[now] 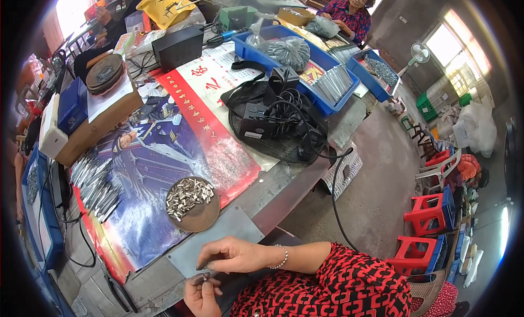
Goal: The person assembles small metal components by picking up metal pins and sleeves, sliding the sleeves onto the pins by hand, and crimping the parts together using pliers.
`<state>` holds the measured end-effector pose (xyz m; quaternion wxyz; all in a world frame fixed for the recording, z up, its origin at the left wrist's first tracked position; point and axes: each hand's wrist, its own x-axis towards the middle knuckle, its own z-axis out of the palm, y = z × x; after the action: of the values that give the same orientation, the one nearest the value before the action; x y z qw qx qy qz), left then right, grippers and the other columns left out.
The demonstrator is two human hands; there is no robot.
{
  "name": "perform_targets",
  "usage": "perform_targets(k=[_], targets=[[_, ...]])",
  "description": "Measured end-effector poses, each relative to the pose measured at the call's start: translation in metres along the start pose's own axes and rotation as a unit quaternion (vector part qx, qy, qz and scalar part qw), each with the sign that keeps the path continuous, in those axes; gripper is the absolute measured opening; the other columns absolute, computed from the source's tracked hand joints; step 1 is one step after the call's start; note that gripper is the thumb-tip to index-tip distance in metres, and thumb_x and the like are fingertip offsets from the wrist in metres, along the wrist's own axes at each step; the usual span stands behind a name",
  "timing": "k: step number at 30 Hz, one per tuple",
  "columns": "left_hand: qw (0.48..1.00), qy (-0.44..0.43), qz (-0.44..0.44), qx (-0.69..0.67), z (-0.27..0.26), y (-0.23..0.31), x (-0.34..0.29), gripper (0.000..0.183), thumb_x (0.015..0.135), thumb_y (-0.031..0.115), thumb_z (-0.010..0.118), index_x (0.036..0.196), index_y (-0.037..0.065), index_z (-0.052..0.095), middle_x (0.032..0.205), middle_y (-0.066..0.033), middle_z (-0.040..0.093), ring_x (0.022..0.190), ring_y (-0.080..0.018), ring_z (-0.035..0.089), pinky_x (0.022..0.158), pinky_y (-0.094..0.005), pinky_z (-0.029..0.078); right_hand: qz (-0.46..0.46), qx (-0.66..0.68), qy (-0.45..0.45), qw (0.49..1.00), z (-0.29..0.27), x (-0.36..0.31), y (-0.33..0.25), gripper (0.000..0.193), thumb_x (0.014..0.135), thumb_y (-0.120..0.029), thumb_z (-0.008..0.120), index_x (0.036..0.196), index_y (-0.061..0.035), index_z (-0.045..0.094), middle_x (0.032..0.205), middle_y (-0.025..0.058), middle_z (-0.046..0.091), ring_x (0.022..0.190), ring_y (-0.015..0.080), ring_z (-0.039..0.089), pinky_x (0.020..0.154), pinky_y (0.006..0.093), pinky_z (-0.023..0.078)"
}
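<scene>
My left hand (pixel 203 296) is closed at the table's near edge, its thumb and fingers pinching a tiny metal piece (pixel 206 278). Just above it, my right hand (pixel 233 255), with a beaded bracelet (pixel 284 256) at the wrist, has its fingers bent down and drawn together. Whatever lies between those fingertips is too small to make out. Beyond both hands a round brown dish (pixel 203 220) holds a heap of short silvery metal pieces (pixel 188 198). A grey metal plate (pixel 229 229) lies flat between the dish and my right hand.
Thin metal rods (pixel 97 186) are piled at the left, with black-handled pliers (pixel 120 294) nearer me. Black adapters and cables (pixel 262 120) sit on a mesh item. Blue trays (pixel 327 101) stand farther back. Red stools (pixel 428 214) are on the floor; another person (pixel 355 14) sits opposite.
</scene>
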<state>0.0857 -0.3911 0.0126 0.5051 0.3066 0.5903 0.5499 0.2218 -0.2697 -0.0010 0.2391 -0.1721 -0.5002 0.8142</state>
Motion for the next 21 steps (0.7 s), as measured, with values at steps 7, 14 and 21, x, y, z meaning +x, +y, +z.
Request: perform_targets(k=[7, 14, 21], targets=[[1.0, -0.005, 0.005, 0.009, -0.001, -0.002, 0.0, 0.018, 0.089, 0.003, 0.051, 0.105, -0.002, 0.058, 0.086, -0.006, 0.061, 0.066, -0.0085, 0.051, 0.059, -0.0199, 0.041, 0.016, -0.005, 0.011, 1.0, -0.001, 0.0, -0.004, 0.017, 0.086, -0.004, 0.051, 0.103, 0.0019, 0.053, 0.083, -0.0019, 0.049, 0.074, 0.0028, 0.044, 0.065, 0.0202, 0.039], [1.0, -0.014, -0.002, 0.01, -0.005, -0.005, -0.003, 0.017, 0.089, 0.002, 0.051, 0.104, -0.002, 0.058, 0.085, -0.0056, 0.062, 0.065, -0.0082, 0.052, 0.058, -0.0198, 0.041, 0.019, 0.007, 0.02, 1.0, 0.004, -0.002, -0.002, 0.016, 0.086, -0.004, 0.052, 0.101, 0.0009, 0.052, 0.08, -0.0033, 0.047, 0.07, 0.0023, 0.041, 0.062, 0.0199, 0.037], [0.997, 0.071, 0.0, 0.011, -0.004, -0.012, -0.008, 0.008, 0.086, 0.001, 0.048, 0.092, -0.002, 0.052, 0.071, -0.0075, 0.059, 0.056, -0.0078, 0.05, 0.052, -0.0186, 0.039, 0.043, 0.039, 0.001, 0.998, 0.008, 0.002, 0.005, 0.015, 0.087, -0.004, 0.052, 0.101, 0.0001, 0.052, 0.086, -0.0003, 0.053, 0.075, 0.0026, 0.047, 0.064, 0.0192, 0.039]])
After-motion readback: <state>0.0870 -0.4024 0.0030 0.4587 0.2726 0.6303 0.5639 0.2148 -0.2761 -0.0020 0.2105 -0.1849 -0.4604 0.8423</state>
